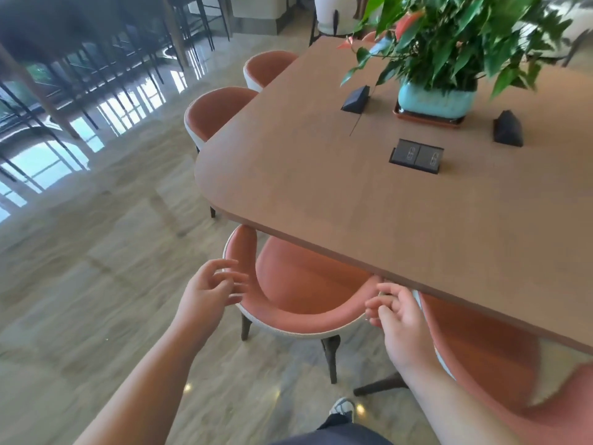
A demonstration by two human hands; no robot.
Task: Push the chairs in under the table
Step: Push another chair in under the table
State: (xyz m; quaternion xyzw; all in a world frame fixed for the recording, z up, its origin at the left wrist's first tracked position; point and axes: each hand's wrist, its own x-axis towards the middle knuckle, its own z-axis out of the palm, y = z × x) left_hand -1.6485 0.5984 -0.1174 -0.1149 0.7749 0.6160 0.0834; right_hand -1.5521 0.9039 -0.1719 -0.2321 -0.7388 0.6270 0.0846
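Observation:
A wooden table with rounded corners fills the right half of the view. An orange chair with a pale outer shell stands right in front of me, its seat partly under the table edge. My left hand hovers at the left end of its curved backrest, fingers apart, touching or almost touching the rim. My right hand is at the right end of the backrest, fingers loosely curled, gripping nothing that I can see. A second orange chair stands to the right, also partly under the table.
Two more orange chairs are tucked in along the table's left side. On the table stand a potted plant, two black wedge-shaped objects and a socket panel. Polished stone floor lies to the left; dark bar stools stand beyond.

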